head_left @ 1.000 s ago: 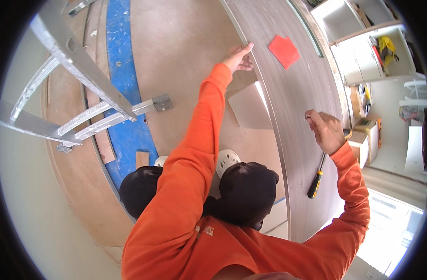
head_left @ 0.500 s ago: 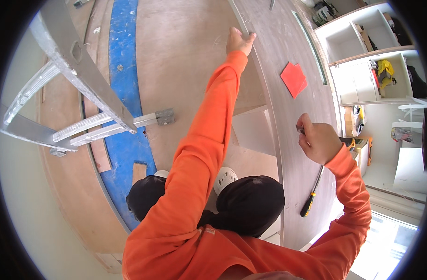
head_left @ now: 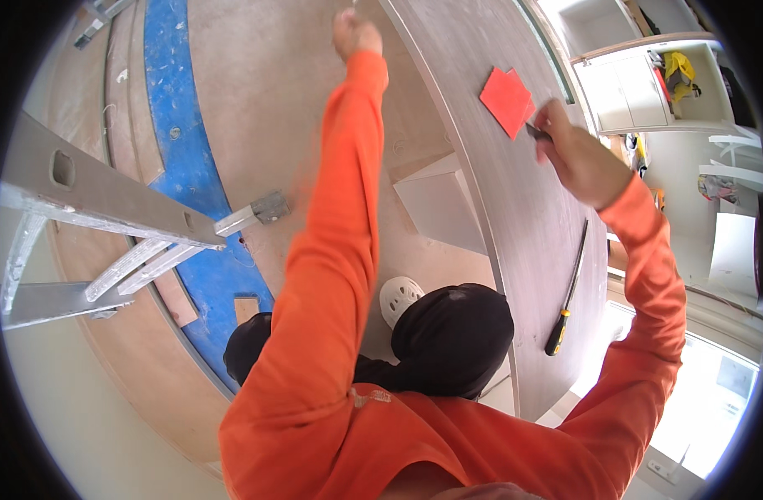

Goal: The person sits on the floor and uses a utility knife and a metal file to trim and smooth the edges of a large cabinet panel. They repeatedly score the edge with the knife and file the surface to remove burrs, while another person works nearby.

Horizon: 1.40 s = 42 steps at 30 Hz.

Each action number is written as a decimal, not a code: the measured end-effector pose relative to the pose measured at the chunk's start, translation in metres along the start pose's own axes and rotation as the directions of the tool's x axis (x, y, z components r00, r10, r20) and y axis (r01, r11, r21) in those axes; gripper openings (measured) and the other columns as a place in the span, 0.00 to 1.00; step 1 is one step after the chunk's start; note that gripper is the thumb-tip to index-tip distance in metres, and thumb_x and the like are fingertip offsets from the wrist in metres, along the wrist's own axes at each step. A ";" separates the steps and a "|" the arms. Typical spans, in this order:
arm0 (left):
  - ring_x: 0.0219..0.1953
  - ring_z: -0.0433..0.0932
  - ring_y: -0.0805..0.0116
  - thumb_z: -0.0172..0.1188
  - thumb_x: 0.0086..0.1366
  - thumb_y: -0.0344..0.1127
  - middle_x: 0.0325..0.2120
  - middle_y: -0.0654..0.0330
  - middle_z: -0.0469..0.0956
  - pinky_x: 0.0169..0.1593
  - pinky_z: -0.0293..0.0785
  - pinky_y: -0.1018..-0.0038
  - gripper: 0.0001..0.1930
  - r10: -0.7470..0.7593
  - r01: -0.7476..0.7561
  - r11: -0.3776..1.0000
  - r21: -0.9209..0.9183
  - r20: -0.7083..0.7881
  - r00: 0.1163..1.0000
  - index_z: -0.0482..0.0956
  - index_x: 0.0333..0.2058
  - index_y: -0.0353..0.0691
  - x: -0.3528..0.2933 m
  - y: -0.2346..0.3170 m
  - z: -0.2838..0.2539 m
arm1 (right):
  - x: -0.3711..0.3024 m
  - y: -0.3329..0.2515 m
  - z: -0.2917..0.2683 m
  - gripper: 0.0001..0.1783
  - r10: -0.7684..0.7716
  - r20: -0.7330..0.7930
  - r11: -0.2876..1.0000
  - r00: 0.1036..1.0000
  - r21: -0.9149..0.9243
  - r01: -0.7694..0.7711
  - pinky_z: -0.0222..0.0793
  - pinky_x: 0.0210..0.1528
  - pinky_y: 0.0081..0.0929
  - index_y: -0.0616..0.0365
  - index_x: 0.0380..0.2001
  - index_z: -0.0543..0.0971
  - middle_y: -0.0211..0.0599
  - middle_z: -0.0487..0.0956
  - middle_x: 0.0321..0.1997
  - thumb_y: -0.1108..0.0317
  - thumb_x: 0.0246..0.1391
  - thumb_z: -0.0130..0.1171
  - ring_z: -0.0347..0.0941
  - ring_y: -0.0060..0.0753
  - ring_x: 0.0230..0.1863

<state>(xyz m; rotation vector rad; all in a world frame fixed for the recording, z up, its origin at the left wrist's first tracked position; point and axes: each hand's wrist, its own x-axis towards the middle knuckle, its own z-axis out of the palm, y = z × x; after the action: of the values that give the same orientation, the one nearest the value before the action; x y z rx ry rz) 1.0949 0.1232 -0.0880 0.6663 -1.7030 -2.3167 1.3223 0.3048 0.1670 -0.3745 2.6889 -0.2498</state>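
Observation:
A long grey wood-grain board (head_left: 515, 217) runs along my right side. Over it, my right hand (head_left: 585, 158) pinches a small dark flat piece (head_left: 538, 132) whose kind I cannot make out. Just beyond those fingertips, overlapping red square sheets (head_left: 505, 102) lie on the board. A hand tool (head_left: 556, 333) with a long thin metal shaft and a black and yellow handle rests nearer to me. My left hand (head_left: 356, 35) is stretched far forward, apart from the board's left edge. Its fingers are curled and slightly blurred; what they hold, if anything, is unclear.
At left stands a paint-spattered metal ladder (head_left: 107, 200); its foot (head_left: 269, 207) reaches toward me. A blue strip (head_left: 169, 100) crosses the brown floor covering. A white box-like panel (head_left: 444, 204) sits under the board's edge. White open cabinets (head_left: 627, 87) line the right.
My left hand has left the board's edge and moved forward and left. My right hand has moved forward to the red sheets, with the small dark piece. The view has shifted too.

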 end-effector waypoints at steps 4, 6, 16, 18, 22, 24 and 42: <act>0.32 0.81 0.63 0.45 0.74 0.41 0.44 0.54 0.77 0.34 0.76 0.70 0.15 -0.071 0.070 0.997 -0.043 -0.019 0.997 0.67 0.55 0.43 -0.082 -0.041 -0.037 | 0.089 0.020 0.013 0.11 -0.321 -0.146 0.938 0.936 -0.186 0.292 0.73 0.39 0.46 0.59 0.48 0.71 0.47 0.82 0.36 0.73 0.63 0.51 0.79 0.55 0.40; 0.35 0.81 0.61 0.44 0.75 0.47 0.51 0.51 0.74 0.35 0.76 0.70 0.22 -0.124 0.131 0.987 -0.093 0.079 0.989 0.63 0.61 0.44 -0.111 -0.051 -0.034 | 0.141 0.029 0.021 0.10 -0.364 -0.215 0.916 0.906 -0.257 0.307 0.73 0.42 0.46 0.58 0.47 0.73 0.46 0.81 0.39 0.72 0.64 0.51 0.77 0.57 0.42; 0.52 0.72 0.67 0.45 0.69 0.69 0.60 0.57 0.68 0.56 0.68 0.69 0.42 -0.256 0.614 0.666 -0.423 0.644 0.721 0.56 0.69 0.44 -0.158 -0.003 -0.024 | 0.290 0.033 0.014 0.11 -0.490 -0.329 0.863 0.807 -0.313 0.397 0.72 0.48 0.48 0.58 0.44 0.79 0.52 0.79 0.40 0.71 0.59 0.53 0.76 0.60 0.42; 0.46 0.72 0.71 0.46 0.69 0.69 0.55 0.59 0.72 0.51 0.68 0.72 0.38 -0.313 0.607 0.679 -0.413 0.585 0.748 0.65 0.63 0.42 -0.153 0.003 -0.021 | 0.296 0.029 0.006 0.13 -0.492 -0.334 0.862 0.804 -0.312 0.399 0.73 0.47 0.43 0.57 0.46 0.80 0.50 0.81 0.39 0.71 0.61 0.52 0.78 0.54 0.41; 0.46 0.73 0.71 0.57 0.67 0.60 0.49 0.60 0.75 0.48 0.70 0.71 0.33 -0.206 0.270 0.845 -0.462 0.185 0.961 0.67 0.59 0.39 -0.107 0.019 -0.023 | 0.296 0.019 -0.001 0.15 -0.340 -0.110 0.940 0.934 -0.001 0.342 0.73 0.45 0.34 0.60 0.50 0.79 0.44 0.80 0.35 0.73 0.62 0.50 0.77 0.38 0.38; 0.44 0.75 0.71 0.63 0.66 0.52 0.44 0.59 0.77 0.46 0.72 0.71 0.30 -0.076 0.157 0.839 -0.521 0.175 0.982 0.68 0.56 0.35 -0.075 0.029 -0.024 | 0.289 0.017 0.001 0.17 -0.306 -0.034 0.949 0.951 0.074 0.308 0.73 0.43 0.30 0.62 0.51 0.78 0.42 0.79 0.35 0.74 0.62 0.49 0.76 0.31 0.36; 0.51 0.76 0.61 0.60 0.68 0.52 0.56 0.49 0.72 0.52 0.76 0.65 0.34 -0.236 0.329 0.916 -0.228 0.357 0.904 0.63 0.64 0.38 -0.073 -0.004 -0.043 | 0.326 0.023 -0.024 0.07 -0.570 -0.348 0.811 0.744 -0.380 0.444 0.74 0.42 0.41 0.62 0.36 0.78 0.47 0.81 0.35 0.77 0.53 0.56 0.78 0.52 0.37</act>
<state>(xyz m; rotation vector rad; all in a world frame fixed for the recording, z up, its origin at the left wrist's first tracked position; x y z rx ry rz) 1.1793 0.1173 -0.0842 0.5316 -1.4136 -2.9465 1.0205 0.2329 0.0620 -1.3096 3.0154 -0.1243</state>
